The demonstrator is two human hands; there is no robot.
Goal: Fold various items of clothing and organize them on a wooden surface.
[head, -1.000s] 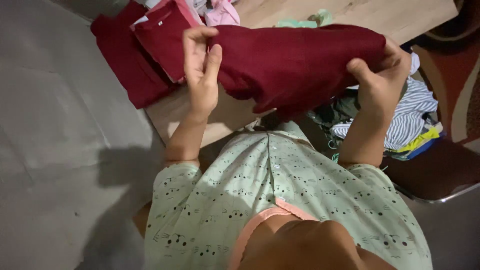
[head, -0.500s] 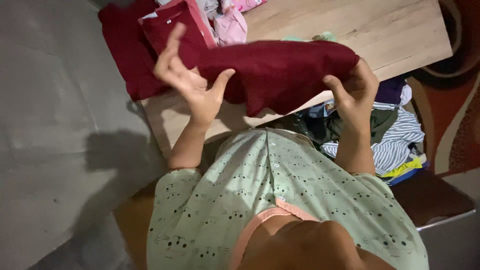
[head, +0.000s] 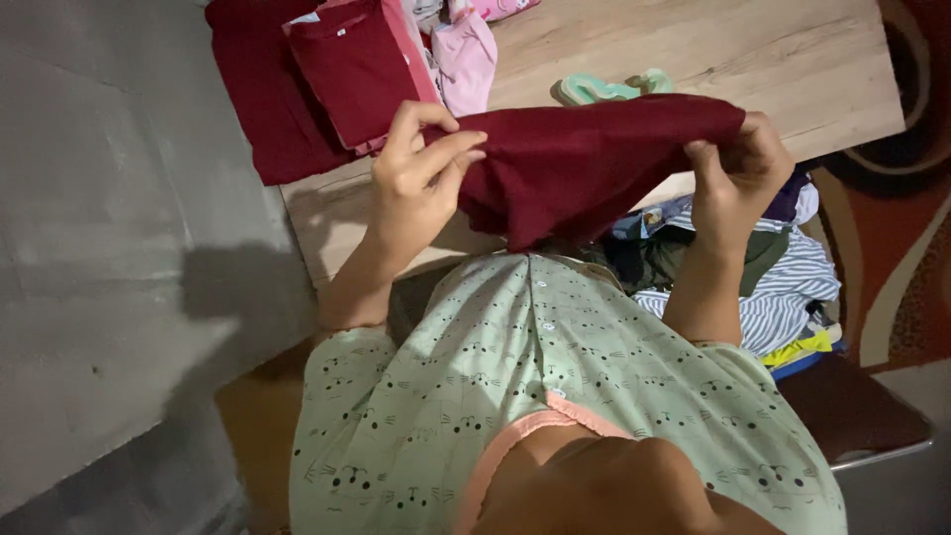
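Maroon garment [head: 584,163]: held above table [head: 753,59] edge, long axis left–right, middle sagging toward the person. Left hand [head: 416,183] pinches its left end, right hand [head: 738,173] grips its right end. Folded maroon stack [head: 337,74] lies at table's left; striped laundry pile [head: 783,287] sits by the right arm; green item [head: 604,89] lies just behind garment.

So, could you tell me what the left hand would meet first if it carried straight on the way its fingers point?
The left hand pinches one end of the dark red garment, fingers pointing along it toward the right hand. Going on, it would meet more of that cloth first; depth is unclear.
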